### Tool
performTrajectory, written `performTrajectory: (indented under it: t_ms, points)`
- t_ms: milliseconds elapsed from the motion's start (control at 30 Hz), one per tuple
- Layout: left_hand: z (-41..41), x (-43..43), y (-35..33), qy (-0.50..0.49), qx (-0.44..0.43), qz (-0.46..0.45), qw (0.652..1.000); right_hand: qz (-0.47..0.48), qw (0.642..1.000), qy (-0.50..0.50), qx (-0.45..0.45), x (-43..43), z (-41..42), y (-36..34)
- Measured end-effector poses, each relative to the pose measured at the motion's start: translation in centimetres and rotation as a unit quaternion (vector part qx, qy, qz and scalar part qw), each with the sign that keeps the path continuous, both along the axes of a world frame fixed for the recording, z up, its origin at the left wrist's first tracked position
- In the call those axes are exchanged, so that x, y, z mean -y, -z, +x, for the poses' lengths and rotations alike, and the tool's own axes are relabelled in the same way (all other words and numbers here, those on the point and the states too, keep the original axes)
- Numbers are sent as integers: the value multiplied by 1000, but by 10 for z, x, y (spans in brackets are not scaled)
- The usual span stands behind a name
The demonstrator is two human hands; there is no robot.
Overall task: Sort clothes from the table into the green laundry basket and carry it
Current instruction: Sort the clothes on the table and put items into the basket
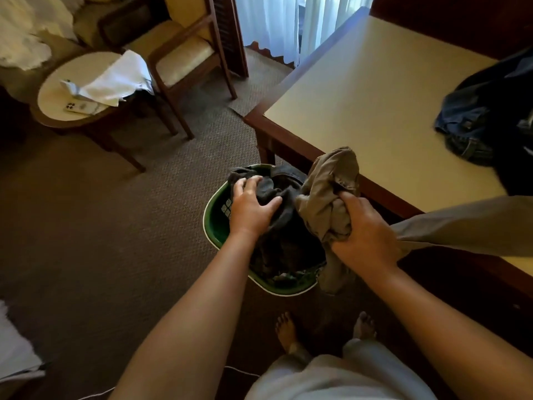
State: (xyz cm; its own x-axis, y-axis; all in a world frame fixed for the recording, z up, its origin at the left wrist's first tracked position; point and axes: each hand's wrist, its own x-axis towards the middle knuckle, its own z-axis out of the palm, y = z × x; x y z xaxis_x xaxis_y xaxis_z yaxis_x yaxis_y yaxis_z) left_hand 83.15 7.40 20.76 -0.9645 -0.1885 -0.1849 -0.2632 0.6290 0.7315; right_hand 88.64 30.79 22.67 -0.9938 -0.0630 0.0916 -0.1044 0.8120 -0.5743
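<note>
The green laundry basket (pixel 215 215) stands on the carpet beside the table's near corner, holding dark clothes (pixel 284 241). My left hand (pixel 251 206) presses flat on a dark grey garment (pixel 268 186) at the basket's far side, fingers spread. My right hand (pixel 363 232) is clenched on a bunched khaki garment (pixel 328 189) held over the basket's right rim; part of it trails back onto the table (pixel 360 90) at the right. A pile of blue denim (pixel 473 119) lies on the table's far right.
A wooden armchair (pixel 184 56) and a small round side table (pixel 54 96) with a white cloth and a phone stand at the upper left. Curtains hang behind the table. My bare feet (pixel 285 330) are just behind the basket on the brown carpet.
</note>
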Motion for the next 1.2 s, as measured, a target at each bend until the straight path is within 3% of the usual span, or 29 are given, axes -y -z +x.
performTrajectory:
  t_ms: [167,633,767,867,1033,1200]
  points:
    - [1,16,-1,17,-37,6,999,21,1000,-20,11,13,-18,4]
    - [42,26,-5,-108,-102,124,981,22,994,-111,-7,114,-57,1]
    - [40,34,-3,-137,-86,97,982,-18,992,-122,24,132,-61,20]
    - [33,41,3,-149,-61,74,984,-85,983,-127,105,141,-68,38]
    - [34,42,15,-95,9,65,993,31,972,-140,188,138,-70,63]
    - [41,21,27,-62,58,94,992,43,975,-117,186,109,-49,78]
